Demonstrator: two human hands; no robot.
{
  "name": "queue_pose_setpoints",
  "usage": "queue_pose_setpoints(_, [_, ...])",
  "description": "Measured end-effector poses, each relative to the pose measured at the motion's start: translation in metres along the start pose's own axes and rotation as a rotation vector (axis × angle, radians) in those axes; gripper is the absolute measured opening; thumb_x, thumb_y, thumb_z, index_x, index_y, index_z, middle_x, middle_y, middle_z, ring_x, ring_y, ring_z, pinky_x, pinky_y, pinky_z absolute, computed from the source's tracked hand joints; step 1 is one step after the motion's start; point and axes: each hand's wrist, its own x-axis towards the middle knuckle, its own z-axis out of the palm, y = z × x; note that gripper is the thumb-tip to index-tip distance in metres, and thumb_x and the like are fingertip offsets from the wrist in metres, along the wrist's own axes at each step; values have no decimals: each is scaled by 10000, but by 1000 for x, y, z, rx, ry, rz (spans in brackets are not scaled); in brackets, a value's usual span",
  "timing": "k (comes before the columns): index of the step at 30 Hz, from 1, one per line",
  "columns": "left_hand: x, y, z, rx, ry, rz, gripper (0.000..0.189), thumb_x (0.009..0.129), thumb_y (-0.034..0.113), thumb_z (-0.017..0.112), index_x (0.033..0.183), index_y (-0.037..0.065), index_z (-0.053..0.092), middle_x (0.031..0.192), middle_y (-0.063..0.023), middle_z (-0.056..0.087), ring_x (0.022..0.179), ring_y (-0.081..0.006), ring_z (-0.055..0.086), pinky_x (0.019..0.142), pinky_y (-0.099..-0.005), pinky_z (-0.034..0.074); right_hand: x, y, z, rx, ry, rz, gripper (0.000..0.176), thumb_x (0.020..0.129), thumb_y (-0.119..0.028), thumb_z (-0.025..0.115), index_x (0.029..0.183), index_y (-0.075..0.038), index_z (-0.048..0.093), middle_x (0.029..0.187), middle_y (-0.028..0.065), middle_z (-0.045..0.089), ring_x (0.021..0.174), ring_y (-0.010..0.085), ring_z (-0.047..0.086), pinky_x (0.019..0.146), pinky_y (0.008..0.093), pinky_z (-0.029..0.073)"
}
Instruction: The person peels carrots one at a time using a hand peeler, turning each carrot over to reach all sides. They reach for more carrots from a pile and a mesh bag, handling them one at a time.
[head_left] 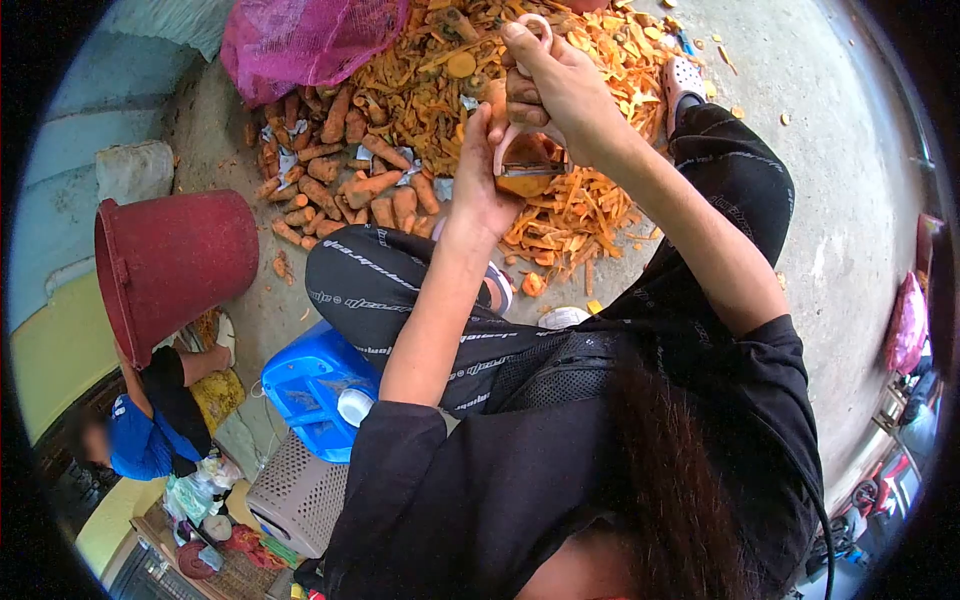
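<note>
My left hand (483,180) is wrapped round an orange carrot (527,184), held in front of me above the peelings. My right hand (560,85) grips a pale pink peeler (504,150), and its metal blade lies at the carrot. Part of the handle loop shows above my right fingers. Below both hands is a heap of orange peelings (570,225). Whole unpeeled carrots (325,170) lie in a pile to the left, with bits of paper among them.
A pink mesh sack (290,45) stands behind the carrots. At the left, a person in blue (145,437) sits by a large red tub (185,260). A blue jerrycan (315,385) and a grey perforated crate (300,490) are beside my left leg.
</note>
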Motion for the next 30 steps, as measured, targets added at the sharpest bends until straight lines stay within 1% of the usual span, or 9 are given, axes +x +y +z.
queue_pose_setpoints(5, [-3,-6,5,13,96,55,280,915,394,471,1065,180,572,982,1,626,923,-170,598,812,-376,495,-4,-2,5,83,-45,46,259,947,-318,507,842,-93,436,618,-54,367,484,19,348,410,176,311])
queue_pose_setpoints(8, [-7,5,10,-75,-249,57,228,942,383,434,914,205,574,868,37,622,869,-142,613,780,-358,508,-3,-4,6,80,12,149,221,966,-248,445,830,-82,393,617,-17,399,475,56,371,430,241,421])
queue_pose_setpoints(9, [-16,0,29,91,69,131,272,960,365,405,750,237,521,745,80,591,803,-107,622,746,-343,519,-4,-6,7,62,21,173,205,964,-241,447,848,-77,404,616,-16,394,476,61,383,435,235,423])
queue_pose_setpoints(12, [-17,-2,36,148,148,118,281,959,375,402,749,237,525,751,82,593,795,-110,625,748,-351,524,0,-2,1,105,-45,171,205,963,-237,449,848,-73,404,618,-13,404,479,65,390,431,237,417])
queue_pose_setpoints(15, [-13,-3,24,48,24,128,272,959,390,392,885,195,567,851,28,618,836,-146,624,767,-365,522,-1,-5,1,73,-16,164,212,958,-240,455,846,-64,416,644,-4,425,479,68,397,465,262,492])
queue_pose_setpoints(18, [-11,-6,17,111,60,135,321,960,413,380,989,155,569,928,-27,624,869,-176,622,782,-368,521,-1,-3,0,44,48,178,212,958,-243,451,847,-67,414,648,-4,421,479,66,393,482,279,527])
queue_pose_setpoints(22, [-9,-10,1,77,-54,180,366,957,439,376,1025,133,565,938,-45,626,889,-177,620,789,-366,520,0,3,-1,81,131,155,210,958,-254,447,874,-63,424,642,-2,422,478,78,414,471,288,527])
queue_pose_setpoints(28, [-8,-12,4,103,-66,165,400,956,449,380,1149,129,519,987,-45,598,893,-158,615,785,-354,526,-1,-7,0,85,-56,166,208,943,-247,473,844,-75,410,628,-6,406,481,79,415,482,286,518])
queue_pose_setpoints(30, [-19,-16,22,279,41,208,415,958,446,377,1217,138,478,1022,-51,581,879,-160,617,760,-344,538,-1,-18,11,-137,215,102,247,938,-302,518,891,-74,435,626,-50,364,479,25,363,434,189,413])
